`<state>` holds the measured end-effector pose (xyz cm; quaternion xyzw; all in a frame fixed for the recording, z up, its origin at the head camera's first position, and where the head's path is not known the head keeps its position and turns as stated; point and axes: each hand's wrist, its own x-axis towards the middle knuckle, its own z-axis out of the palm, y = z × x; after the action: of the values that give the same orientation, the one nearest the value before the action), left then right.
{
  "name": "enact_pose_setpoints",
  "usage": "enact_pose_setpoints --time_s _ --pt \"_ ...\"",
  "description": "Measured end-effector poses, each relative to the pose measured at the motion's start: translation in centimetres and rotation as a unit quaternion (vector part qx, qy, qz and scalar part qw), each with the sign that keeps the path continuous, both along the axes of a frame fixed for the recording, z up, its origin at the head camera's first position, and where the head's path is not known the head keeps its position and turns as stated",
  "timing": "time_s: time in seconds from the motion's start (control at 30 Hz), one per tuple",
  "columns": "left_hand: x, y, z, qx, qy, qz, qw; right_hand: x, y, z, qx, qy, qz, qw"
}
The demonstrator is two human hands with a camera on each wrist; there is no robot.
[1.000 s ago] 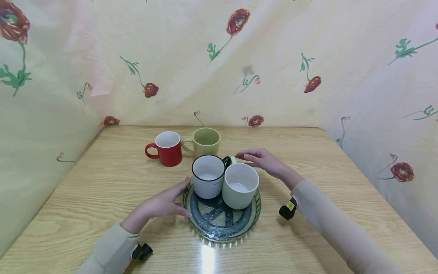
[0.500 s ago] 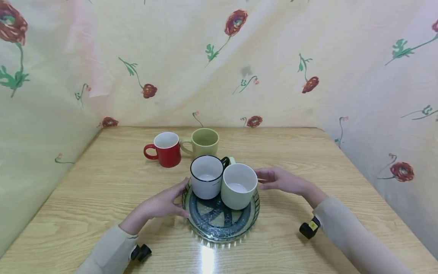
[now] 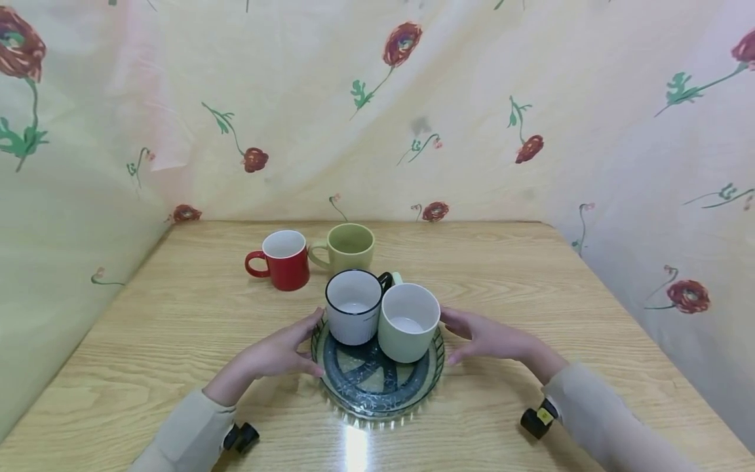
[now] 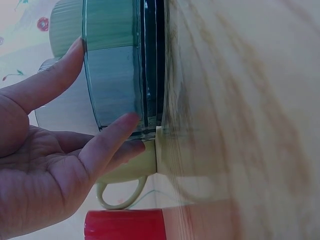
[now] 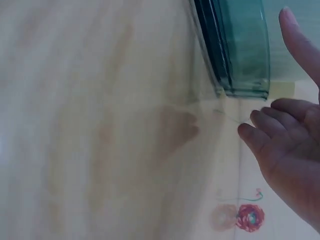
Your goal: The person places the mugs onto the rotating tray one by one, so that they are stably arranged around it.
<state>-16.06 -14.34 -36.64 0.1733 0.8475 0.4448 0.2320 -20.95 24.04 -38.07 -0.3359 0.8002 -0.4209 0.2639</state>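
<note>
A round clear glass dish (image 3: 373,412) with a dark patterned base sits on the table. Inside it stand a white mug (image 3: 352,324) with a black rim and a pale green mug (image 3: 404,337), side by side. My left hand (image 3: 277,351) is at the dish's left side, its thumb at the rim and fingers spread along the glass wall (image 4: 112,80) in the left wrist view. My right hand (image 3: 492,337) is held by the dish's right side with fingers extended. A gap shows between the right hand (image 5: 292,140) and the glass in the right wrist view.
Behind the dish stand a red mug (image 3: 289,269) with a white inside and an olive green mug (image 3: 350,248). Flower-patterned cloth (image 3: 307,98) hangs at the back and sides of the wooden table (image 3: 177,314).
My right hand has come from behind the pale green mug's handle, moving right and nearer to me, down to the dish's right side. My left hand stays at the dish's left side.
</note>
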Motion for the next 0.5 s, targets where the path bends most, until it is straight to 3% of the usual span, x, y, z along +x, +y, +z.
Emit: enact_pose_setpoints --time_s 0.23,0.5 --pt "-0.2 -0.2 -0.2 0.004 -0.003 -0.001 1.0 0.9 -0.7 -1.1 -0.034 -0.011 -0.027 0.999" --pt "-0.6 -1.1 0.0 0.01 0.011 -0.027 0.9995 1.2 -0.9 -1.3 -0.042 -0.029 -0.045 0.9977"
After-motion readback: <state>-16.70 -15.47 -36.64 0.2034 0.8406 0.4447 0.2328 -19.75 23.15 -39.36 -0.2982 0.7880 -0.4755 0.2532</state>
